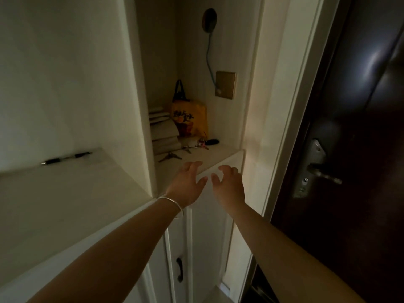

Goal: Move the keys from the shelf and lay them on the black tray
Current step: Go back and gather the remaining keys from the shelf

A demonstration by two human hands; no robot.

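Observation:
Several keys lie on the white shelf [218,154] inside a narrow alcove. One pair of keys [170,157] is nearest the front, another bunch [187,148] sits behind it, and a bunch with a pink tag [202,143] lies beside a black fob [212,141]. My left hand [185,183], with a silver bracelet on the wrist, hovers at the shelf's front edge, fingers spread and empty. My right hand [229,185] is beside it, also open and empty. No black tray is in view.
A yellow bag [189,119] and a stack of grey folded paper [162,132] stand at the back of the shelf. A pen [66,158] lies on the lower ledge to the left. A dark door with a metal handle [323,171] is on the right. Cabinet doors [196,248] are below.

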